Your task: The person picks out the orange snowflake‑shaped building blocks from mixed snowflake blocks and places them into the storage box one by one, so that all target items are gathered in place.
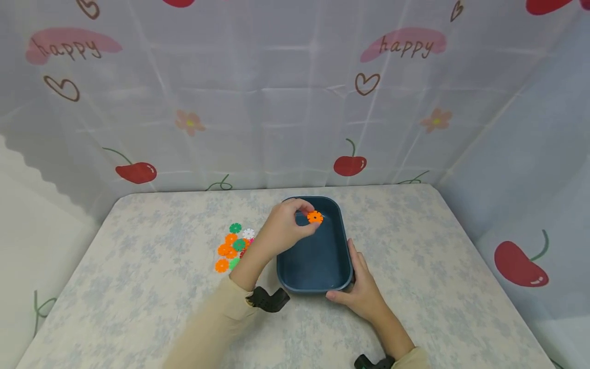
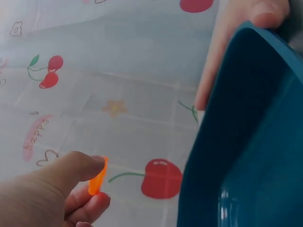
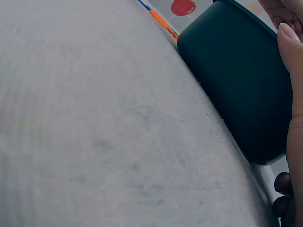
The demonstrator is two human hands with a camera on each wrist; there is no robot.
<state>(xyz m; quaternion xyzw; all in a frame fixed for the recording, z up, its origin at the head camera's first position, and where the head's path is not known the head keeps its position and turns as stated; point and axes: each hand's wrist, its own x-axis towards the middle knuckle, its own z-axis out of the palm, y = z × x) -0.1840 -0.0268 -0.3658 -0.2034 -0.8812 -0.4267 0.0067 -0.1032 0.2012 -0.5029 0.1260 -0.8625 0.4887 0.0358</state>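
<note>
My left hand pinches an orange flower-shaped disc between thumb and fingers, above the far part of a dark blue rectangular tray. In the left wrist view the same orange disc shows edge-on between the fingertips. My right hand holds the tray's near right corner, with the thumb on the front side and the fingers along the right side. The right wrist view shows the tray's outer wall with the right thumb against it. The tray's visible floor is bare.
Left of the tray lies a loose pile of notched discs in orange, green, white and red, partly hidden behind the left forearm. A pale patterned cloth covers the table. Printed curtains rise behind it and at the sides.
</note>
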